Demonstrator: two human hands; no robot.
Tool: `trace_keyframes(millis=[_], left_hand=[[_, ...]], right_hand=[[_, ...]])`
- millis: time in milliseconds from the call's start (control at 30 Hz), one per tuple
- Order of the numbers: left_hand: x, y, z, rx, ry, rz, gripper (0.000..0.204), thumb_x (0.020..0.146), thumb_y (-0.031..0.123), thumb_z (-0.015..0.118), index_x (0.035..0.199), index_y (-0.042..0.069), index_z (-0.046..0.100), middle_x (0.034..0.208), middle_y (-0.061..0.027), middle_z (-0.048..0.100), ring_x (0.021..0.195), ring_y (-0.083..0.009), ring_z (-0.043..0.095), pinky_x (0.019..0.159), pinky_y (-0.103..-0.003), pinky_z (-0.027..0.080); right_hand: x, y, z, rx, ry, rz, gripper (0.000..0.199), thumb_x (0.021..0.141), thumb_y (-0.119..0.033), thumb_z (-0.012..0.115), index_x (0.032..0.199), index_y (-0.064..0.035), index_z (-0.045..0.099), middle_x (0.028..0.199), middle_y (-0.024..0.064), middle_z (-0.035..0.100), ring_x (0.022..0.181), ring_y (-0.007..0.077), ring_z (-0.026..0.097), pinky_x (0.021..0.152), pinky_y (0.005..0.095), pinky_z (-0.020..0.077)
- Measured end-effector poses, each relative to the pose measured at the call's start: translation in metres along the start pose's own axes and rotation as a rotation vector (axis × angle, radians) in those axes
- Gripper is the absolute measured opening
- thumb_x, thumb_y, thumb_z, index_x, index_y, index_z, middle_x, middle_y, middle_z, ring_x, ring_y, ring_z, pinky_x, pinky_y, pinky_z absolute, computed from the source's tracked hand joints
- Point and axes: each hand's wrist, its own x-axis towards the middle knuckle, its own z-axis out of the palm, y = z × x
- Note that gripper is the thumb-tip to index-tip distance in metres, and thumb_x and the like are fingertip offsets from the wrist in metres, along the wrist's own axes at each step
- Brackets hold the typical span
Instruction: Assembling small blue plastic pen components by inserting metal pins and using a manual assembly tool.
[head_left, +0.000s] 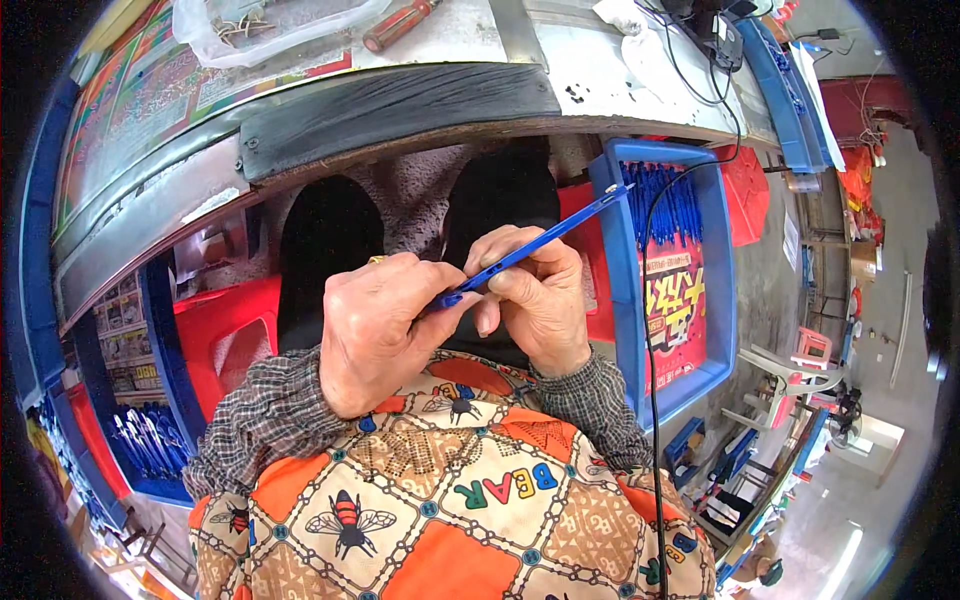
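Note:
Above my lap, both hands hold a long, slim blue plastic stick with small slots in it and a pale tip at its far right end. My left hand is closed around its near end, where a darker blue bit shows by the fingertips. With thumb and fingers, my right hand pinches the stick a little farther along. The stick slants up to the right, its tip over the rim of a blue tray. Several similar blue sticks lie side by side in that tray. What exactly the stick is, I cannot tell.
A workbench edge runs across ahead, bearing a clear plastic tub and a red-handled screwdriver. A black cable hangs over the right tray. Another blue tray holds blue-and-white pieces at left. Red stools stand below.

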Motion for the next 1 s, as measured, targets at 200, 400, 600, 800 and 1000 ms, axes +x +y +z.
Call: trace_keyframes(millis=[200,400,600,800,1000], left_hand=[[0.002,-0.004,-0.003,0.065,0.062,0.089,0.021,0.064,0.002,0.077,0.083,0.005,0.067,0.062,-0.0079,0.057,0.053,-0.0227,0.058,0.048,-0.032,0.043],[0.003,-0.003,-0.016,0.097,0.099,0.081,0.021,0.063,0.001,0.077,0.082,0.004,0.066,0.061,-0.0087,0.056,0.052,-0.0241,0.057,0.047,-0.033,0.042],[0.007,-0.009,-0.043,0.168,0.2,0.027,0.015,0.07,0.0,0.075,0.081,0.002,0.066,0.062,-0.0095,0.057,0.052,-0.0239,0.056,0.048,-0.032,0.041],[0.003,-0.017,-0.06,0.202,0.298,-0.057,0.016,0.073,0.0,0.074,0.084,0.002,0.064,0.068,-0.0106,0.058,0.056,-0.0272,0.056,0.051,-0.033,0.044],[0.008,-0.024,-0.062,0.188,0.299,-0.087,0.015,0.073,0.0,0.074,0.083,0.001,0.063,0.07,-0.012,0.06,0.059,-0.0289,0.059,0.053,-0.034,0.046]], right_hand=[[0.008,0.004,0.004,0.033,-0.059,-0.005,0.017,0.08,-0.003,0.069,0.093,0.0049,0.062,0.092,0.0179,0.058,0.059,0.0187,0.062,0.043,0.0247,0.0523],[0.013,-0.004,0.013,-0.341,-0.018,0.018,0.013,0.081,0.008,0.061,0.095,0.0061,0.062,0.092,0.0122,0.062,0.07,0.0169,0.065,0.054,0.0259,0.0543],[0.047,-0.042,0.022,-0.849,-0.143,-0.152,0.006,0.082,0.008,0.062,0.088,0.0065,0.064,0.087,0.0083,0.062,0.061,0.0101,0.059,0.053,0.0218,0.0482],[0.107,-0.061,0.041,-1.305,-0.044,-0.576,0.009,0.082,0.003,0.064,0.091,0.0003,0.066,0.079,0.0066,0.063,0.057,0.0137,0.059,0.051,0.0252,0.0449],[0.182,-0.059,0.051,-1.824,-0.116,-0.935,0.021,0.078,-0.002,0.062,0.099,-0.0067,0.065,0.097,0.0091,0.063,0.078,0.0331,0.062,0.066,0.0382,0.05]])
